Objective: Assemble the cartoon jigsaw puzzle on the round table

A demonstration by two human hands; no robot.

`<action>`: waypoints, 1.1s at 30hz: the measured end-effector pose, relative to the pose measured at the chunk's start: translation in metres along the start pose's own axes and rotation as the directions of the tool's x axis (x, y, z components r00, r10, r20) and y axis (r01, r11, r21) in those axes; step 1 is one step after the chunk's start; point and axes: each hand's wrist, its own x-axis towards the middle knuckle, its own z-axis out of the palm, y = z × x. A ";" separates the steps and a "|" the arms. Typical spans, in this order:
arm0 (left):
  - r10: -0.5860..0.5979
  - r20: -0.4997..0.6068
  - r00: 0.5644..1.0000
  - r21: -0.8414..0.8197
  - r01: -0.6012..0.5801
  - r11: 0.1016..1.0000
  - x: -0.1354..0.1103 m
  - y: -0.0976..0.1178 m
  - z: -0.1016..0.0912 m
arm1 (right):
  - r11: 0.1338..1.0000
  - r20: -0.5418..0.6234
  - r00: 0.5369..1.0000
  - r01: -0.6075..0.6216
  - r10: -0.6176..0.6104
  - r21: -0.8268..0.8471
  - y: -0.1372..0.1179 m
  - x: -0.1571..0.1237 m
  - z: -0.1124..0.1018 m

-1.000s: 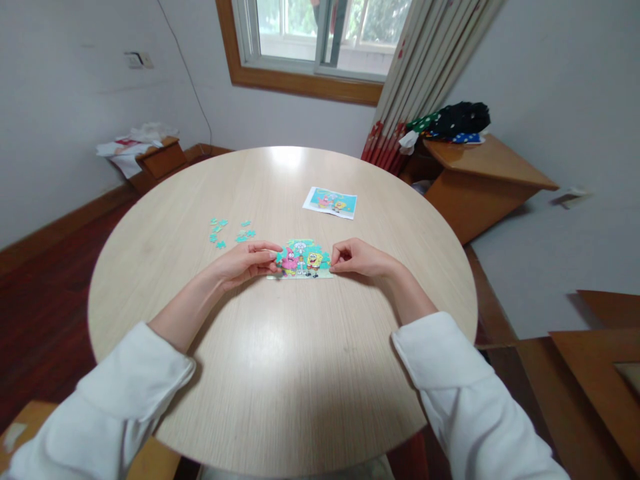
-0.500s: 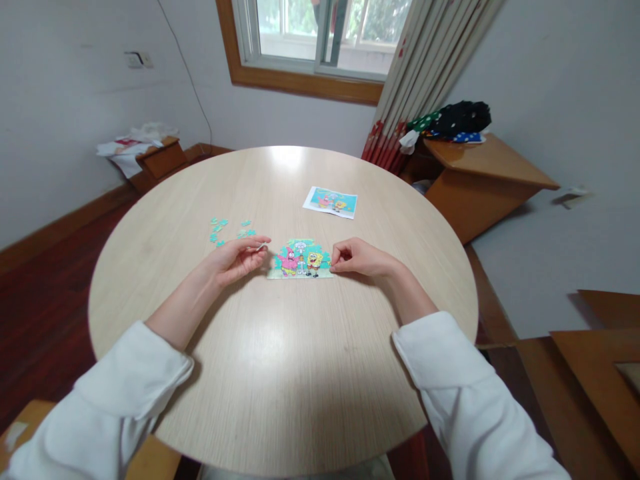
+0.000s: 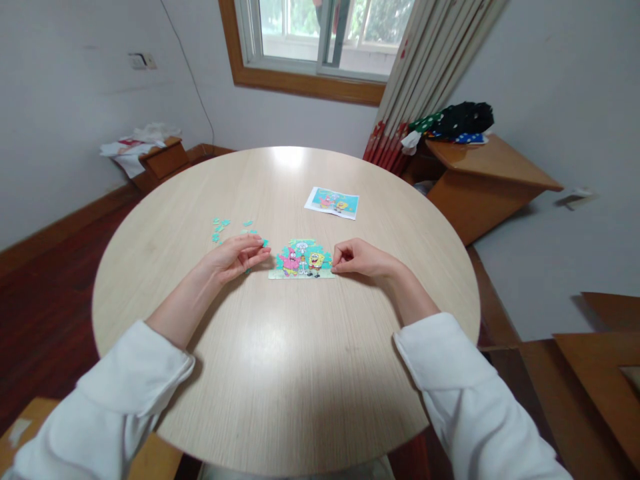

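Note:
A partly assembled cartoon jigsaw puzzle lies in the middle of the table. Its bottom edge is straight, while the top and sides are ragged. Just left of it, my left hand pinches a teal jigsaw piece above the tabletop. The fingertips of my right hand are closed on the puzzle's right edge. Several loose teal pieces are scattered beyond my left hand, and some of them are partly hidden by it.
Behind the puzzle, a printed reference picture rests on the round wooden table. A small wooden desk bearing dark cloth stands beyond the table at right. Near the left wall is a low stand with white cloth.
The piece in my left hand has turned, from a pale edge to its teal face. My right hand stays at the puzzle's right edge. The view has shifted slightly.

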 end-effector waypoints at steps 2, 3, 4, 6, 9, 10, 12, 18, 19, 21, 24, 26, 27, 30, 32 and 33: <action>0.002 -0.068 0.998 -0.020 -0.003 1.000 -0.003 0.000 0.004 | 1.000 -0.001 1.000 0.000 0.000 0.001 0.000 0.000 0.000; 0.002 -0.081 0.997 -0.023 -0.003 1.000 -0.006 0.001 0.006 | 1.000 -0.003 1.000 0.002 -0.002 -0.002 0.000 0.000 0.000; 0.001 -0.080 0.997 -0.021 -0.003 1.000 -0.008 0.002 0.009 | 1.000 -0.005 1.000 0.003 -0.003 -0.006 0.000 0.000 0.000; -0.002 -0.073 0.997 -0.009 0.001 1.000 -0.012 0.004 0.013 | 1.000 -0.006 1.000 0.005 -0.005 -0.019 0.000 0.001 0.000; 0.012 -0.057 0.998 0.007 -0.011 1.000 -0.014 0.004 0.015 | 0.999 -0.005 1.000 0.005 -0.005 -0.033 0.001 0.001 0.000; 0.020 -0.055 0.998 0.012 -0.019 1.000 -0.013 0.004 0.014 | 0.999 -0.004 1.000 0.004 -0.005 -0.034 0.001 0.001 0.000; 0.036 -0.057 0.998 0.025 -0.035 0.999 -0.011 0.004 0.012 | 1.000 -0.004 1.000 0.005 -0.005 -0.028 0.000 0.001 -0.001; 0.056 -0.026 0.998 0.038 -0.055 0.998 -0.009 0.002 0.009 | 1.000 0.005 1.000 0.002 -0.001 -0.028 -0.001 0.000 -0.001; 0.055 -0.021 0.998 0.037 -0.055 0.998 -0.009 0.002 0.008 | 1.000 0.002 1.000 0.001 -0.001 -0.027 -0.001 0.000 -0.001; 0.054 -0.024 0.998 0.039 -0.053 0.998 -0.009 0.002 0.008 | 1.000 -0.001 1.000 -0.003 0.003 -0.026 -0.001 0.000 -0.001; 0.055 -0.042 0.998 0.035 -0.054 0.998 -0.008 0.001 0.009 | 1.000 0.000 1.000 -0.008 0.008 -0.030 -0.001 0.000 -0.001; 0.057 -0.051 0.997 0.030 -0.055 0.998 -0.008 0.001 0.011 | 0.999 0.000 1.000 -0.003 0.003 -0.032 -0.001 0.000 -0.001; 0.058 -0.052 0.997 0.029 -0.057 0.998 -0.009 0.001 0.011 | 1.000 -0.003 1.000 0.003 -0.003 -0.031 -0.001 0.000 -0.001; 0.062 -0.037 0.997 0.028 -0.061 0.998 -0.011 0.002 0.013 | 1.000 -0.002 1.000 0.009 -0.009 -0.023 0.000 0.000 0.000; 0.058 -0.028 0.998 0.028 -0.057 0.998 -0.012 0.003 0.013 | 1.000 0.002 1.000 0.006 -0.006 -0.023 0.000 0.000 0.000; 0.053 -0.027 0.998 0.031 -0.052 0.998 -0.012 0.004 0.013 | 1.000 0.004 1.000 0.004 -0.004 -0.025 -0.001 0.000 0.000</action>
